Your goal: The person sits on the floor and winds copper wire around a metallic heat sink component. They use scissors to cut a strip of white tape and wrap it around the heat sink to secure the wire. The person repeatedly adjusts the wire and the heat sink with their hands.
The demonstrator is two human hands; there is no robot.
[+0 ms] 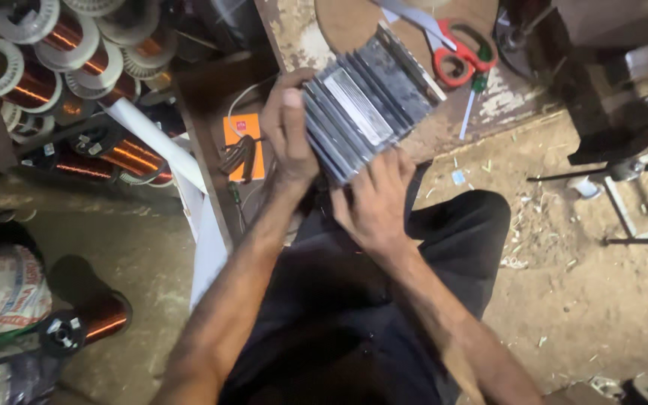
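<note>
A grey metal block with parallel ribs or plates (369, 105) is held tilted above my lap. My left hand (288, 124) grips its left side, thumb on the near face. My right hand (375, 199) presses against its lower edge from below, fingers spread over the ribs. Both forearms reach up from the bottom of the view over my dark trousers.
Red-handled scissors (455, 49) lie on a worn wooden board (294, 30) behind the block. Several copper wire spools (39, 67) stand at upper left, another spool (88, 326) at lower left. An orange card (243, 146) lies left. A metal stand (624, 172) is on the sandy floor at right.
</note>
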